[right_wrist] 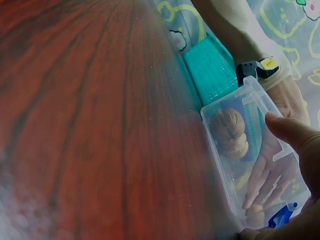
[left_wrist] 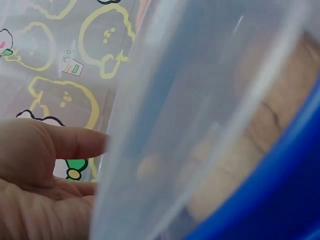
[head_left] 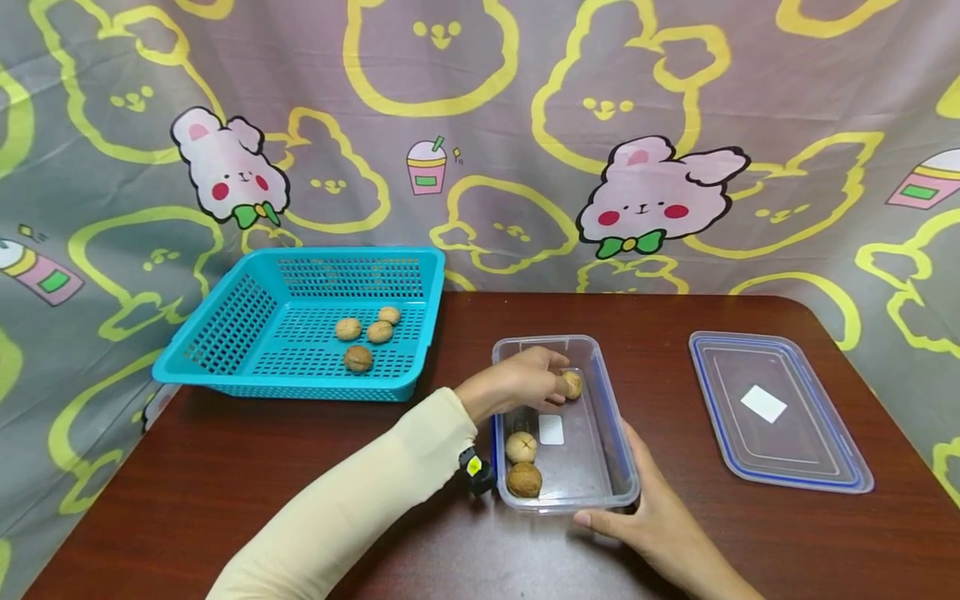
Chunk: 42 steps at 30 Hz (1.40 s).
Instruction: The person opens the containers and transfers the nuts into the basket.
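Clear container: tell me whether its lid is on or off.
Off: the lid lies flat on the table, apart from the clear container, and the left hand reaches in through the open top.

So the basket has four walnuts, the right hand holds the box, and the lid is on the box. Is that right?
No: the head view shows the lid on the table, right of the box. The basket has four walnuts, and the right hand holds the box.

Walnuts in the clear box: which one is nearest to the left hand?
The walnut towards the far end, just by the left hand; the other two walnuts lie together in the clear box's near left corner.
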Motion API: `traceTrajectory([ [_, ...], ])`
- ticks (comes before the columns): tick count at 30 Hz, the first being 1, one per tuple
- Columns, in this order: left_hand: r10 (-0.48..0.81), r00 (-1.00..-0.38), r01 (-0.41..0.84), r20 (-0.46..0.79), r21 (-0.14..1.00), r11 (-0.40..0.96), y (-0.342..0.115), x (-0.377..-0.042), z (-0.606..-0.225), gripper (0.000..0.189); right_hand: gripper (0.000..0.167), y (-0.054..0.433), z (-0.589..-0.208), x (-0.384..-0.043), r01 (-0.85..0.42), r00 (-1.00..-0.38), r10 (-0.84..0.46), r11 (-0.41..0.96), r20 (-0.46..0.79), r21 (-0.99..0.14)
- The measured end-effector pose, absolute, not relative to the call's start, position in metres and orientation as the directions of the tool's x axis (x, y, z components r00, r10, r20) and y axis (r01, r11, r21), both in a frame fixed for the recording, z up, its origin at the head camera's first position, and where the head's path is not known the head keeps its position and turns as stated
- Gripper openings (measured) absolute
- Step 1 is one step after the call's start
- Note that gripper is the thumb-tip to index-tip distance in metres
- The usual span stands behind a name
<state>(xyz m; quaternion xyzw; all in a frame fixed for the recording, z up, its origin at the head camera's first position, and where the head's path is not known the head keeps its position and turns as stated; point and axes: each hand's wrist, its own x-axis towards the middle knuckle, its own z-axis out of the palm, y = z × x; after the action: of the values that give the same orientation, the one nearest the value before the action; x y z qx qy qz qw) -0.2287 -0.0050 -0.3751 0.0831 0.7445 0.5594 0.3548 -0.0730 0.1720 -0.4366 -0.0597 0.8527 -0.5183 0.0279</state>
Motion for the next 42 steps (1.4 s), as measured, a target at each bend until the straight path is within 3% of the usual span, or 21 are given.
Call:
traceTrajectory([
  [24, 0.671, -0.597, -0.43, -0.44, 0.882, 0.195, -0.004, -0.226, -0.389, 0.06, 0.12, 0.173, -0.438, -0.072, -0.086, -0.989, -0.146, 0.42, 0.027, -0.903],
  [35, 0.659, -0.647, -0.424, -0.383, 0.899, 0.107, -0.002, -0.222, -0.391, 0.042, 0.119, 0.172, -0.438, -0.073, -0.115, -0.986, -0.159, 0.416, 0.053, -0.902],
  [42, 0.67, -0.645, -0.428, -0.368, 0.9, 0.082, -0.005, -0.22, -0.387, 0.04, 0.119, 0.173, -0.438, -0.073, -0.104, -0.988, -0.149, 0.445, 0.041, -0.889],
])
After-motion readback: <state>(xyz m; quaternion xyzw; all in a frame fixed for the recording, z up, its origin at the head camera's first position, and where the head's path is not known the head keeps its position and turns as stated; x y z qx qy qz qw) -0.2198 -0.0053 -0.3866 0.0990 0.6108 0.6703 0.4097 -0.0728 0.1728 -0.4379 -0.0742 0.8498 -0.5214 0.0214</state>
